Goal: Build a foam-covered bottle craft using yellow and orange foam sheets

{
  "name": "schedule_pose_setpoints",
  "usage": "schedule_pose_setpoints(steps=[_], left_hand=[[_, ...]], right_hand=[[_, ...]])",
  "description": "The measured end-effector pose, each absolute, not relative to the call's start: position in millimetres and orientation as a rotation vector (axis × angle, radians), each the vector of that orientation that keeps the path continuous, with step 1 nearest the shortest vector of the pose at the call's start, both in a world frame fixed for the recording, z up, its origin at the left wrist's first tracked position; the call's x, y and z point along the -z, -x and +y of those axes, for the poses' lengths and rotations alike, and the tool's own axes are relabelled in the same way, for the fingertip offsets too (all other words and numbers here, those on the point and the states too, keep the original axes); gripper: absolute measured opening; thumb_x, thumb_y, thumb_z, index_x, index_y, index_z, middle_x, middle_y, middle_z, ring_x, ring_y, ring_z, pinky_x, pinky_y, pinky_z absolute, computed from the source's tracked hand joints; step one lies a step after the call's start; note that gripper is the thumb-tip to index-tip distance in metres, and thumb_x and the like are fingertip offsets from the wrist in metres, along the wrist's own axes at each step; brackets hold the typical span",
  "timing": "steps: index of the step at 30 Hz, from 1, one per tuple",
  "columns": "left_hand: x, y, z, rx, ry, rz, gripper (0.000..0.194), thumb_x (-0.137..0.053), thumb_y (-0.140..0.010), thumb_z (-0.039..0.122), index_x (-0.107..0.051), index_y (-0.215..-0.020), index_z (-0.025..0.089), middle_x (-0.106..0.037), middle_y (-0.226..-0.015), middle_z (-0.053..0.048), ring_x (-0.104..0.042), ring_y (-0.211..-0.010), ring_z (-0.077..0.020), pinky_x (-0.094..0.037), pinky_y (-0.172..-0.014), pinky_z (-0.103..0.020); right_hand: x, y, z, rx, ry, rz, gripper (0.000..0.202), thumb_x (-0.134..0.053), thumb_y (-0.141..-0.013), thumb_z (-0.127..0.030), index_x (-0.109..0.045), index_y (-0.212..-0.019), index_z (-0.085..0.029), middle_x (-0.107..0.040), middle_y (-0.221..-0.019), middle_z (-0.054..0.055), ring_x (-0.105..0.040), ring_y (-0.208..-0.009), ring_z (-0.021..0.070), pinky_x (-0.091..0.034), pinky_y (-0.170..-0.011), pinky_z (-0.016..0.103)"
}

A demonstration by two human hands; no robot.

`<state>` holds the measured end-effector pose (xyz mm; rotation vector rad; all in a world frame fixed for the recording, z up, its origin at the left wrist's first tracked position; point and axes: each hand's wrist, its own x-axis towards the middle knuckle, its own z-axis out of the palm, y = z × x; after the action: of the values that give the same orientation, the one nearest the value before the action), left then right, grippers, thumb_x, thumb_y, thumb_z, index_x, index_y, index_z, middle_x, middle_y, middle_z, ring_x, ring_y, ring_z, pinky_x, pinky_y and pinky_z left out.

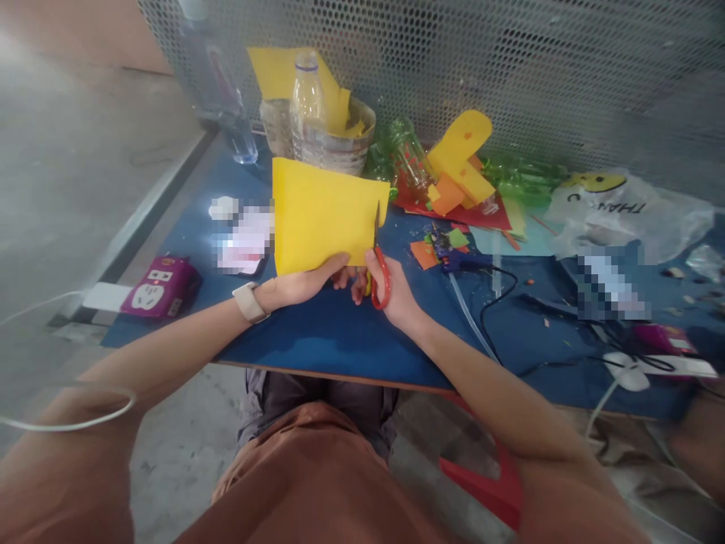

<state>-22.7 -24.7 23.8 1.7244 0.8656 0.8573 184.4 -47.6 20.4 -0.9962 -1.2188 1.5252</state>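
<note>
A large yellow sheet is held upright above the front of the blue table. My left hand, below a watch on the wrist, grips its lower edge with the thumb on the near face. My right hand is closed on red-handled scissors. Their dark blades point away from me and lie along the sheet's right edge, where a narrow strip stands at the upper right. The fingertips of both hands are close together under the sheet, partly hidden.
Behind the sheet stand a clear bottle and a basket with yellow material. Yellow cutouts, green bottles, a glue gun with its cable and a plastic bag lie right. A purple socket block sits left.
</note>
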Motion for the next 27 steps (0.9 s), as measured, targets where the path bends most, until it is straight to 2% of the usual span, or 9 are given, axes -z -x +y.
schedule_pose_setpoints(steps=[5, 10, 16, 21, 27], left_hand=[[-26.3, 23.6, -24.0, -0.854, -1.714, 0.863, 0.068, -0.052, -0.113, 0.08, -0.073, -0.085, 0.022, -0.076, -0.081, -0.008, -0.071, -0.075, -0.0227, -0.066, -0.082, -0.039], [-28.4, 23.5, -24.4, -0.854, -1.699, 0.856, 0.068, -0.053, -0.114, 0.078, -0.073, -0.084, 0.021, -0.075, -0.082, -0.009, -0.071, -0.075, -0.0217, -0.065, -0.081, -0.037], [-30.3, 22.3, -25.0, -0.857, -1.679, 0.871, 0.061, -0.057, -0.113, 0.076, -0.076, -0.093, 0.021, -0.075, -0.081, -0.008, -0.071, -0.074, -0.0231, -0.067, -0.081, -0.04], [-26.0, 22.6, -23.8, -0.863, -1.675, 0.864, 0.063, -0.058, -0.113, 0.075, -0.076, -0.085, 0.022, -0.075, -0.08, -0.009, -0.071, -0.075, -0.0237, -0.066, -0.08, -0.039], [-21.1, 23.1, -23.3, -0.79, -1.759, 0.83, 0.064, -0.053, -0.115, 0.071, -0.075, -0.08, 0.022, -0.077, -0.08, -0.009, -0.07, -0.074, -0.0224, -0.064, -0.082, -0.037]], right_hand=[[-20.7, -182.8, -47.3, -1.529, 0.983, -1.211, 0.078, -0.087, -0.081, -0.096, -0.058, -0.084, -0.024, -0.056, -0.066, -0.007, -0.066, -0.047, 0.0127, -0.056, -0.042, 0.024], [-23.2, -182.2, -48.2, -1.537, 0.988, -1.196, 0.076, -0.089, -0.082, -0.094, -0.058, -0.084, -0.024, -0.051, -0.067, -0.009, -0.063, -0.044, 0.0116, -0.053, -0.039, 0.024], [-21.4, -182.7, -49.5, -1.558, 0.989, -1.152, 0.078, -0.089, -0.08, -0.096, -0.057, -0.081, -0.025, -0.053, -0.063, -0.008, -0.061, -0.042, 0.0124, -0.052, -0.038, 0.025], [-18.9, -183.3, -48.3, -1.524, 0.994, -1.173, 0.079, -0.083, -0.081, -0.101, -0.058, -0.082, -0.026, -0.055, -0.064, -0.006, -0.063, -0.046, 0.0133, -0.053, -0.042, 0.027], [-25.5, -185.4, -48.1, -1.479, 1.001, -1.236, 0.078, -0.074, -0.088, -0.103, -0.065, -0.097, -0.025, -0.066, -0.07, -0.003, -0.066, -0.057, 0.0153, -0.056, -0.051, 0.028]])
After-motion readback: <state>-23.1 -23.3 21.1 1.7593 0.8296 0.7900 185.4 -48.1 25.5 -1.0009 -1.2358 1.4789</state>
